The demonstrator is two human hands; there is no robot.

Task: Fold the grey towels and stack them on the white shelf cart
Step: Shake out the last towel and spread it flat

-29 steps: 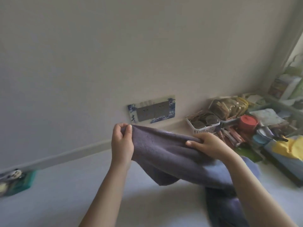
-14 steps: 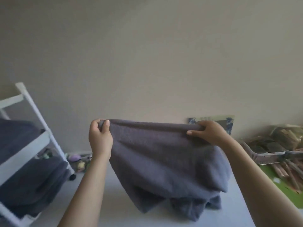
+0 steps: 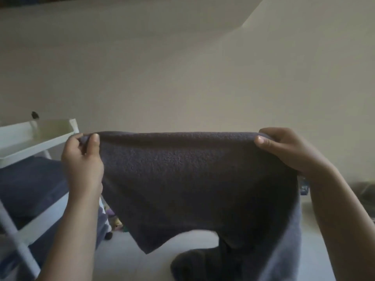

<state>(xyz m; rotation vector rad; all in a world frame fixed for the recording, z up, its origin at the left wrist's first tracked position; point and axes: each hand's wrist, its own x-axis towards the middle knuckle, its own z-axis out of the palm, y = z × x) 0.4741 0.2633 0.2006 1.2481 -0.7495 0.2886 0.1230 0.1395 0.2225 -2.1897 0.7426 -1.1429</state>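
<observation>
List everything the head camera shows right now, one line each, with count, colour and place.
grey towel: one, dark grey, held up spread between both hands, lower end trailing onto the pale surface
white shelf cart: one, white, far left
folded towels: count unclear, dark blue-grey, on the cart's shelves
small items: blurred, mixed colours, low behind the cart
left hand: pinches the towel's top left corner
right hand: pinches the towel's top right corner
</observation>
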